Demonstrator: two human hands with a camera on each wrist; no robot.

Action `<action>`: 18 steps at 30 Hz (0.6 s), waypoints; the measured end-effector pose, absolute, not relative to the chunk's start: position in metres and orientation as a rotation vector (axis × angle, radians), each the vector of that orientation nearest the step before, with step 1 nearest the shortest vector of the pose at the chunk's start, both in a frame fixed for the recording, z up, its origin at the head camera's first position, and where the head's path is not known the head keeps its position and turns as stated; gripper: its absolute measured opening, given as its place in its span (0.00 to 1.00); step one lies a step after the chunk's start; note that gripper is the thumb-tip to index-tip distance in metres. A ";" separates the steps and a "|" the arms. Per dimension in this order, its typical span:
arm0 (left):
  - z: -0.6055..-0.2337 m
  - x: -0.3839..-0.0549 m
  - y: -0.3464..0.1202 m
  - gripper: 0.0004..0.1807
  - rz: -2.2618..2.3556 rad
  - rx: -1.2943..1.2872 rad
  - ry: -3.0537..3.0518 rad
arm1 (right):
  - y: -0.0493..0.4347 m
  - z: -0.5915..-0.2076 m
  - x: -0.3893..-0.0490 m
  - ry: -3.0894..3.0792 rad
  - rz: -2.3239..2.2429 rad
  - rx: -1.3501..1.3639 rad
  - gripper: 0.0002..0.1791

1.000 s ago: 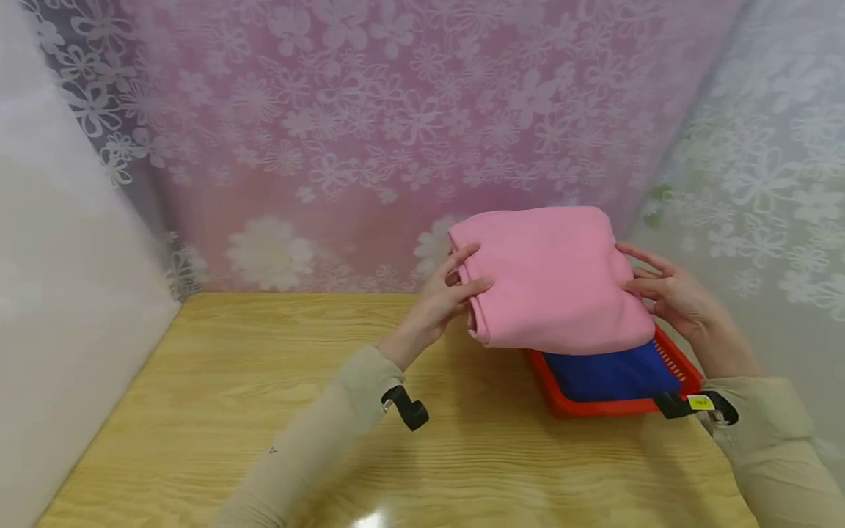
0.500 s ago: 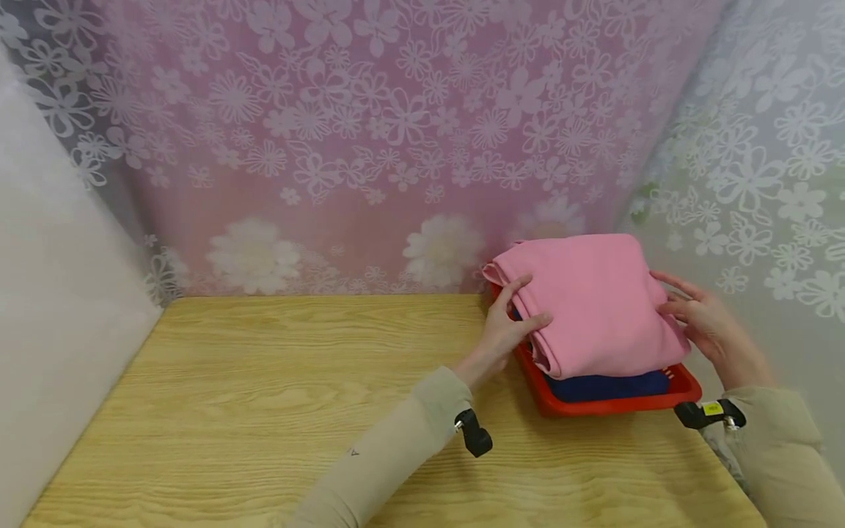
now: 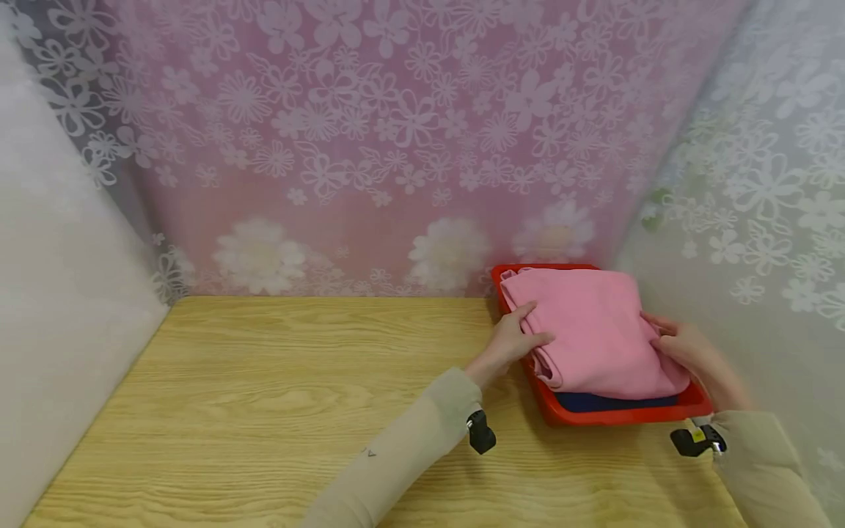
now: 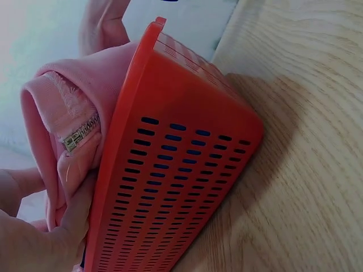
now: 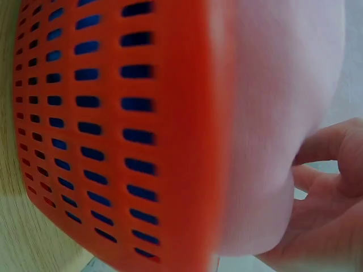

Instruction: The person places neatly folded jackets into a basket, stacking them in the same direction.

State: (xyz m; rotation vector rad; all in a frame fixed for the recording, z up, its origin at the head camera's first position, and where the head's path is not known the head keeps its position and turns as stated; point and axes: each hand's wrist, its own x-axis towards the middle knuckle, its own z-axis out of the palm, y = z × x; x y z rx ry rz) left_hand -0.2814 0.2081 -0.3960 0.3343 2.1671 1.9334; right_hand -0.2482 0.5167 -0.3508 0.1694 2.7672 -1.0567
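Note:
A folded pink garment (image 3: 594, 334) lies on top of dark blue cloth (image 3: 610, 402) inside a red plastic basket (image 3: 610, 419). My left hand (image 3: 508, 341) grips the garment's left folded edge, thumb on top and other fingers underneath. In the left wrist view, a metal zipper (image 4: 85, 131) shows at the end of the garment's folds, beside the basket rim. Across from it, my right hand (image 3: 689, 352) pinches the right side of the garment. The right wrist view shows those fingers (image 5: 329, 144) pressing a crease into the pink fabric, just above the basket's slotted wall.
The basket stands at the back right of a wood-grain table (image 3: 297, 396), close to the right-hand wall (image 3: 746, 308). A pink flowered curtain (image 3: 370, 183) hangs behind the table. A pale panel (image 3: 72, 293) borders the left side.
Both hands have moved right and lowered the pink garment from above the basket onto the blue cloth in it. The basket's back rim has come into view.

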 end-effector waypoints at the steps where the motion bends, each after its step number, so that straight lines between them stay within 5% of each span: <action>1: -0.395 -0.281 0.209 0.36 1.925 0.341 2.166 | 0.515 -0.351 -0.247 2.791 -1.023 0.148 0.34; 11: -0.388 -0.289 0.193 0.34 1.887 0.483 2.270 | 0.493 -0.340 -0.248 3.086 -0.827 0.148 0.29; 18: -0.379 -0.299 0.155 0.28 1.715 0.614 2.545 | 0.435 -0.319 -0.245 3.292 -0.810 0.016 0.28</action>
